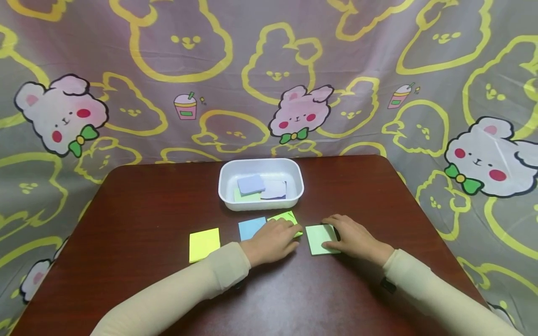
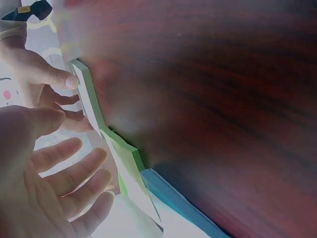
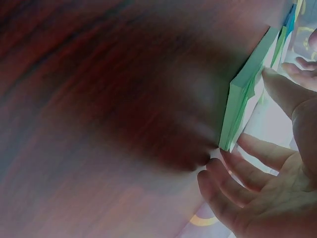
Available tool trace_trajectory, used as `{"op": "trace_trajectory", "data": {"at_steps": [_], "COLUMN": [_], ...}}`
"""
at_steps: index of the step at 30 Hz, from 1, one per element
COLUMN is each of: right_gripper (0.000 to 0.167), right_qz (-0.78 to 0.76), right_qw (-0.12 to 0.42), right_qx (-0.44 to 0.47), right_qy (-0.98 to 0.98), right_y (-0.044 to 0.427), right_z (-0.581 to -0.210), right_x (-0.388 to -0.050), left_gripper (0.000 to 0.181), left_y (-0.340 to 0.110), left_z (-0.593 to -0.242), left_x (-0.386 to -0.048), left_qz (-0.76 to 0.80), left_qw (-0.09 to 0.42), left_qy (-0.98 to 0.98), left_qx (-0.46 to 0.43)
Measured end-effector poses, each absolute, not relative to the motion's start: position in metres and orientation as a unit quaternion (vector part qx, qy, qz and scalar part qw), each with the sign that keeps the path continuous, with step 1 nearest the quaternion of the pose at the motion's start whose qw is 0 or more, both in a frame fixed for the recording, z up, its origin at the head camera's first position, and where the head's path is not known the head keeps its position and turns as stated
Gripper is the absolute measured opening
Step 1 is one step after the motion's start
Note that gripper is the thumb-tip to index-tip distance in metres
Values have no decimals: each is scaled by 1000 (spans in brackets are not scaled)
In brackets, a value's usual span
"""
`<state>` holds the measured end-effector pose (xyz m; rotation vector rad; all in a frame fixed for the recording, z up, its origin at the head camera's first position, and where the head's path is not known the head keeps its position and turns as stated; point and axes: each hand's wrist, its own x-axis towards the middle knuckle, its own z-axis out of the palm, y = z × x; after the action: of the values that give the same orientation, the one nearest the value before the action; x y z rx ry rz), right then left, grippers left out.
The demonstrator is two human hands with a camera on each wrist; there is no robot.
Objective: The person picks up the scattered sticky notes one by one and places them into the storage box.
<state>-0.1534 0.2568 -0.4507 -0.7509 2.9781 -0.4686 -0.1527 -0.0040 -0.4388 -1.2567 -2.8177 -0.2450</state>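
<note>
Pale sleeves [image 1: 185,284] reach in from the near side of the table [image 1: 138,210]. From the left lie a yellow pad [image 1: 203,243], a blue pad [image 1: 251,227] and, toward the far edge, a white tray [image 1: 260,204]. The left hand [image 1: 272,240], fingers loose around nothing, covers part of a bright green pad [image 1: 290,217]. Right of those fingertips, the pale green pad [image 1: 316,240], square without a long axis, lies flat, nearer the right hand [image 1: 355,235]: thumb on top, fingers by its far-right corner; whether pinching, I cannot tell. The wrist label [image 2: 24,9] is unreadable.
</note>
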Motion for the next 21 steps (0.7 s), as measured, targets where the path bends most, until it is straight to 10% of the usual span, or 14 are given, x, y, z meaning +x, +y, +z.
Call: {"op": "trace_trajectory", "data": {"at_steps": [21], "right_gripper": [56], "right_qz": [-202], "right_qw": [50], "right_qx": [-245], "right_qy": [947], "right_y": [256], "right_z": [-446], "right_x": [-159], "left_gripper": [30], "left_y": [-8], "left_z": [-441], "left_x": [-153], "left_qz": [-71], "left_qw": [24], "left_qy": [-912], "left_qx": [-403]}}
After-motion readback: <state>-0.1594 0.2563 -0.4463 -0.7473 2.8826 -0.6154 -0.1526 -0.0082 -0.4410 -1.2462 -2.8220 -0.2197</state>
